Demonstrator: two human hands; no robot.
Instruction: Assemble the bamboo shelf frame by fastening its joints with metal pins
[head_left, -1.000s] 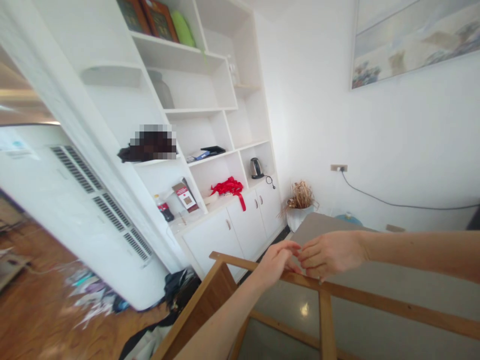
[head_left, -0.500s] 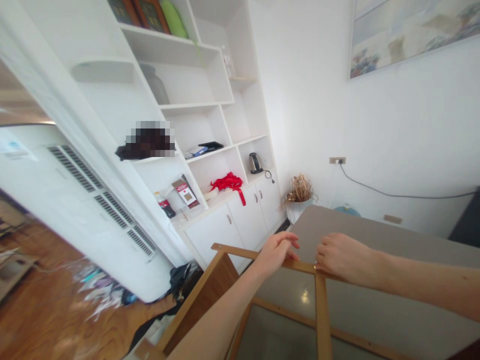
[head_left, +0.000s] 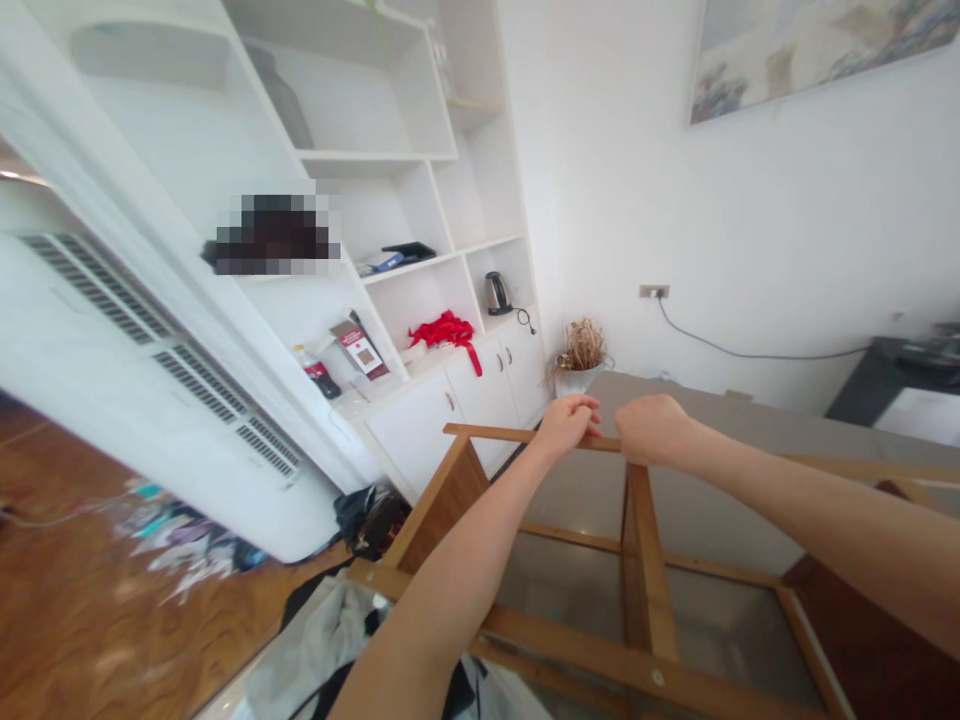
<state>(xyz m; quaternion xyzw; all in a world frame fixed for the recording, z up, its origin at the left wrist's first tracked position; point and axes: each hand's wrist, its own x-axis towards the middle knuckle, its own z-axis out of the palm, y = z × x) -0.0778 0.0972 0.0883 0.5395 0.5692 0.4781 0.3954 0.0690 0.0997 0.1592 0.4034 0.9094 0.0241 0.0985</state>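
Observation:
A wooden furniture frame [head_left: 649, 570] with a dividing panel and open compartments stands in front of me. My left hand [head_left: 570, 425] lies on its far top rail, fingers bent and closed round the wood. Just right of it, my right hand [head_left: 652, 430] makes a fist on the same rail, above the dividing panel. Whatever may be inside that fist is hidden. Both forearms reach across the frame.
A grey tabletop [head_left: 712, 412] extends behind the frame. White shelving [head_left: 405, 395] holds a kettle [head_left: 496, 293], red ribbon [head_left: 446, 330] and a cola bottle [head_left: 318, 372]. A tall white air conditioner [head_left: 150, 400] stands left. Cloths and bags [head_left: 371, 515] lie on the wooden floor.
My view has shifted, showing more of the frame's near side and right side. The left fingers look more bent on the rail. The right hand stays closed at the divider and is turned more.

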